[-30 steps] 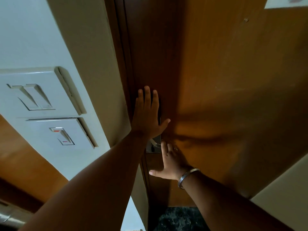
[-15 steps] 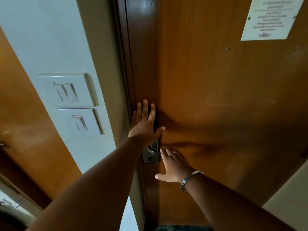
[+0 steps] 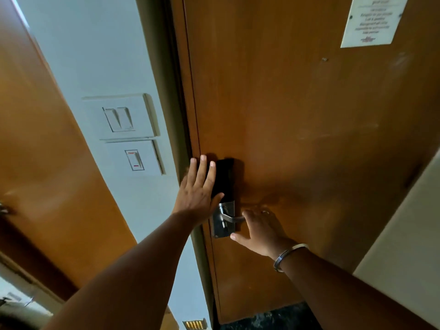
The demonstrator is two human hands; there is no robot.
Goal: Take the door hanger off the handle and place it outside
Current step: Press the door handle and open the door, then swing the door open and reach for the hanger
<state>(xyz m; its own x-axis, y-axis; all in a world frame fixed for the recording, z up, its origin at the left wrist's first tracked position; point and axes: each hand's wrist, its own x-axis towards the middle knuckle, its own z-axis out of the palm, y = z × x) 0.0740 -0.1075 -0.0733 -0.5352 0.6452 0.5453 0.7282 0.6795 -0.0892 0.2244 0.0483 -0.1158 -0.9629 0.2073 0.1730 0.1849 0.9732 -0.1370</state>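
No door hanger shows, presumably a light, bendy card to pinch by its loop; left hand [image 3: 198, 186] lies flat and open near the door [image 3: 297, 127] edge, right hand [image 3: 259, 231] curls on the lever handle [image 3: 234, 218].

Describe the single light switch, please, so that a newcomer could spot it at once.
Start at the brown wooden door and look left, past its frame, to the pale wall. Two white plates sit stacked there; the single switch is the lower one. Unlike the double switch above, it has one rocker with red marks.
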